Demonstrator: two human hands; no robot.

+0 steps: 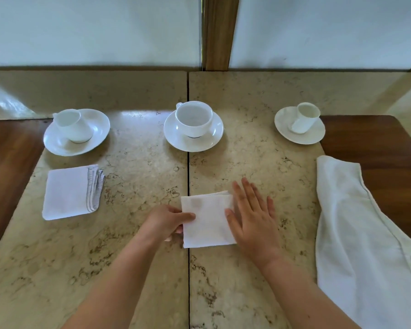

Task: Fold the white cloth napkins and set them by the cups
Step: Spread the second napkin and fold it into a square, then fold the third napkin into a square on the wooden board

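Folding a napkin at the table's seam.
Left hand (166, 222) is pinching the folded napkin (205, 222) at 9 o'clock; right hand (252, 214) is lying flat, fingers spread, at 3.

One white folded napkin (68, 193) lies flat in front of the left cup (73, 125). Another small folded square (207, 220) lies in front of the middle cup (193, 118). A long unfolded cloth (358, 236) lies in front of the right cup (305, 117).

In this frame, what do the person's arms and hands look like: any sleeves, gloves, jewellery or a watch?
Both forearms are bare as far as the frame shows, with no sleeves in view. The left hand and right hand wear no gloves, and no rings, watch or bracelets are visible. Nails look short and unpainted, though the picture is soft.
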